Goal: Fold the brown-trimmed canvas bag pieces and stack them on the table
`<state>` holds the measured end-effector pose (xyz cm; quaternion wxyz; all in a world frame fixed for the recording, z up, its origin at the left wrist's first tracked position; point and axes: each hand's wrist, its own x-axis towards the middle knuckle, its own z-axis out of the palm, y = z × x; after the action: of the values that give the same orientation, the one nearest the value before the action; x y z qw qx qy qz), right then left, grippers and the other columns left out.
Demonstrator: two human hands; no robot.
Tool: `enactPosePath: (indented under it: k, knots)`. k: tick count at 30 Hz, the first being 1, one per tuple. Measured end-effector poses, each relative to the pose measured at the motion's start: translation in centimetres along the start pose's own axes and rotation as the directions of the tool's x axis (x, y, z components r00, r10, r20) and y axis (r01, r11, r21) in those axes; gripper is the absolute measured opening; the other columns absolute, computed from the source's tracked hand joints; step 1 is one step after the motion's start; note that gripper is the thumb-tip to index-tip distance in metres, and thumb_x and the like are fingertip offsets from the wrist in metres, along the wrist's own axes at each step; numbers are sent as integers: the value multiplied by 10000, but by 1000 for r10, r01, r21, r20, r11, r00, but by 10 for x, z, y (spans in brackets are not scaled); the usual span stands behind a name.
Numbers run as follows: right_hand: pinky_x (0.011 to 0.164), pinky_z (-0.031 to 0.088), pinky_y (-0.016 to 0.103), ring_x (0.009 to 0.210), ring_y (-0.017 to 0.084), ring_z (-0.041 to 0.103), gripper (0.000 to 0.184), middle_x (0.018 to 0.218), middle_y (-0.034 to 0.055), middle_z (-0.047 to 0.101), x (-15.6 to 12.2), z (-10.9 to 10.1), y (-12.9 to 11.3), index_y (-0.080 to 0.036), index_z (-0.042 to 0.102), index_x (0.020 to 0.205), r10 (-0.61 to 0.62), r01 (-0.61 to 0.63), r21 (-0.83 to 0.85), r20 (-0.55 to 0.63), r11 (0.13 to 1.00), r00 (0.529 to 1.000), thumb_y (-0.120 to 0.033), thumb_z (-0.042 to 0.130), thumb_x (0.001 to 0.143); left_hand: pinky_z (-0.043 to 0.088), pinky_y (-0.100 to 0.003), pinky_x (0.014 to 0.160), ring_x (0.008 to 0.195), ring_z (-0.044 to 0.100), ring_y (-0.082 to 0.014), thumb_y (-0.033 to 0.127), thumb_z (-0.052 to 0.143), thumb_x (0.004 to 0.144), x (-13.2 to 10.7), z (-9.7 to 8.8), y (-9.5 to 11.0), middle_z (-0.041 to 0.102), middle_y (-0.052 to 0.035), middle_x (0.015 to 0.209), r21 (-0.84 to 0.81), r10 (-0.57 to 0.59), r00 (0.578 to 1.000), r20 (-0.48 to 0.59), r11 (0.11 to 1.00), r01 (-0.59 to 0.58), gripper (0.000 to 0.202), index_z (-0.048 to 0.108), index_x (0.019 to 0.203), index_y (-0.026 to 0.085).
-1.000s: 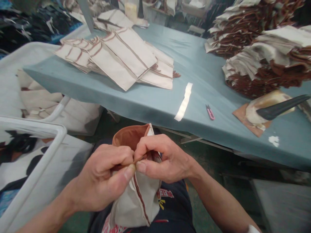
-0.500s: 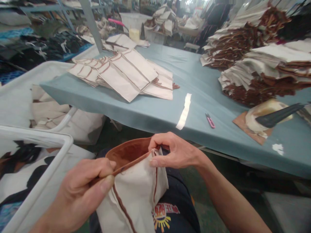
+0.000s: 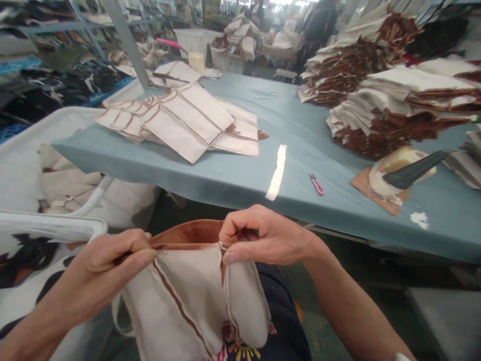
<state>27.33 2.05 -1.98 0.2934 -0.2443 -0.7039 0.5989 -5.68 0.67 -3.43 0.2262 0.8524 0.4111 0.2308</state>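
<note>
A canvas bag stretched between both hands.
The left hand and right hand each pinch its brown rim, which runs left to right between them.

bag: cream, brown piping, rust lining | table: grey-blue | cutter: pink

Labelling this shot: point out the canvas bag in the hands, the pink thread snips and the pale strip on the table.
canvas bag [image 3: 197, 288]: head view, cream front panel.
pink thread snips [image 3: 316, 184]: head view, pink handle.
pale strip [image 3: 276, 173]: head view, its middle.
</note>
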Motion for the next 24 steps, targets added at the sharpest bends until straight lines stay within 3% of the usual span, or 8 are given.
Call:
enactPosePath:
  k: [2, 4, 6, 8, 12, 15, 24]
  knots:
    - [600, 388, 211, 649, 83, 459, 269, 748, -57, 600, 0, 3, -1, -159, 685, 866, -28, 29, -20, 23, 999, 999, -364, 803, 994, 484, -188, 577, 601, 598, -131, 245, 534, 1050, 5, 2, -6, 610, 49, 673, -99, -47, 997, 61, 994, 53, 349, 566, 703, 222]
    - [607, 392, 207, 654, 82, 468, 223, 759, -56, 602, 1, 6, -1, -160, 689, 862, -42, 44, -36, 40, 998, 998, -306, 790, 997, 559, -218, 706, 751, 706, -174, 284, 564, 1033, 10, 5, -7, 745, 18, 821, -176, -52, 995, 81, 982, 65, 243, 702, 845, 220]
    - [626, 404, 207, 665, 82, 481, 204, 773, -54, 607, 3, 7, -2, -163, 684, 860, -56, 57, -33, 55, 998, 997, -275, 781, 1001, 588, -259, 833, 923, 773, -223, 321, 613, 1012, 15, 10, -1, 836, -20, 1012, -207, -15, 998, 62, 978, 28, 200, 789, 1042, 230]
    - [643, 413, 207, 684, 85, 500, 202, 785, -52, 611, 5, 8, -3, -169, 671, 854, -80, 82, -28, 64, 996, 995, -260, 774, 1003, 587, -260, 878, 982, 792, -227, 311, 649, 992, 22, 16, 9, 853, -25, 1080, -223, 44, 998, 51, 974, -31, 215, 804, 1126, 245]
    - [639, 398, 213, 687, 89, 499, 207, 770, -58, 578, 7, 12, -4, -181, 628, 822, -114, 115, -138, 12, 984, 993, -230, 744, 987, 551, -201, 756, 778, 748, -140, 229, 586, 980, 42, 28, 37, 792, 26, 873, -262, 163, 987, 9, 953, -155, 172, 756, 957, 216]
    - [619, 374, 214, 631, 77, 449, 169, 736, -79, 544, 4, 14, -1, -187, 608, 820, -110, 93, -261, -50, 961, 993, -182, 711, 953, 499, -179, 633, 625, 660, -101, 198, 538, 985, 53, 32, 52, 705, 52, 705, -254, 185, 982, 38, 952, -170, 233, 691, 809, 195]
    - [657, 407, 240, 678, 118, 557, 50, 792, -20, 678, -2, 21, 2, -207, 593, 875, -154, 56, -529, -144, 847, 978, -171, 606, 907, 461, -165, 629, 613, 641, -72, 149, 506, 1036, 46, 36, 60, 701, 88, 711, -242, 117, 993, 19, 964, -109, 280, 696, 842, 213]
